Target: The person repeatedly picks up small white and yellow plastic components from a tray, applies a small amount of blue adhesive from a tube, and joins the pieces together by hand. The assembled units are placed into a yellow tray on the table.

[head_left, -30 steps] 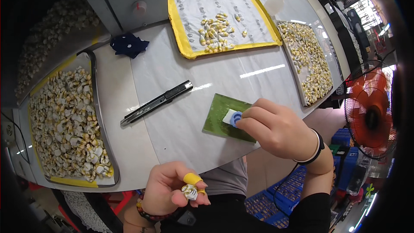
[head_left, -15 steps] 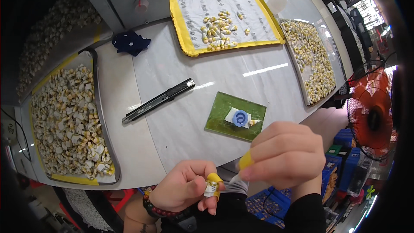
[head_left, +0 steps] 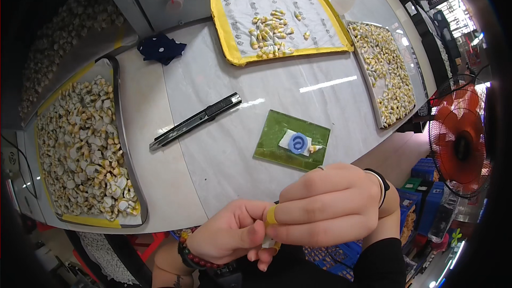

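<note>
Low in front of me, my left hand (head_left: 226,230) is closed round a small white-and-yellow piece (head_left: 268,242), mostly covered by fingers. My right hand (head_left: 330,205) is pinched, its fingertips touching those of the left hand; what they grip is hidden now. Yellow bands wrap some of my fingertips. Just beyond the right hand lies a green plate (head_left: 272,136) on the table. It carries a white pad (head_left: 286,137) with a small blue round pot (head_left: 298,143) on it, and a small white-and-yellow piece (head_left: 314,149) lies beside the pot.
A black box cutter (head_left: 194,122) lies mid-table. Trays of small pieces stand at left (head_left: 129,181) and right (head_left: 368,93). A yellow-edged tray (head_left: 229,53) is at the back, near a dark blue cloth (head_left: 161,49) and a white bottle (head_left: 344,1). An orange fan (head_left: 463,128) stands right.
My right hand has moved left and down until its fingertips meet my left hand. The thin white thing that stuck out of its pinch is hidden now.
</note>
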{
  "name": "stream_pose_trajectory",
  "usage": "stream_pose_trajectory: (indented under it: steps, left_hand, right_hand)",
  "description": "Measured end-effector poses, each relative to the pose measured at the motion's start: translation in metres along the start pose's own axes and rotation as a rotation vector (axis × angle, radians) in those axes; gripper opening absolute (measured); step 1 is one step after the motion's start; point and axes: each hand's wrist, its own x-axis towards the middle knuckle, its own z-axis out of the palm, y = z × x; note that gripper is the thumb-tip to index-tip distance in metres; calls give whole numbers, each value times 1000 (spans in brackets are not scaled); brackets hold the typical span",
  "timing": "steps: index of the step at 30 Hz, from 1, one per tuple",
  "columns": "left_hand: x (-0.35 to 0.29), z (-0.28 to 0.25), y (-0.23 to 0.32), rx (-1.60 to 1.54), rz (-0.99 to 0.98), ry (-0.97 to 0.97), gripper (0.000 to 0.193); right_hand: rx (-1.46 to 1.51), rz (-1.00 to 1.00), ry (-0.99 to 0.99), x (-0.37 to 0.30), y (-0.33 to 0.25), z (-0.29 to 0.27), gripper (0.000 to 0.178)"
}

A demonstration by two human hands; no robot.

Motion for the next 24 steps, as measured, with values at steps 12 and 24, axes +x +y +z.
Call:
stream_pose_trajectory:
  steps: [12, 24]
  left_hand:
    - [-4, 3, 3, 200, 120, 84, 34]
    - [-5, 11, 2, 1084, 767, 256, 34]
  right_hand:
    - [24, 178, 64, -1, -11, 2, 13]
    - [-88, 201, -13, -5, -40, -6, 16]
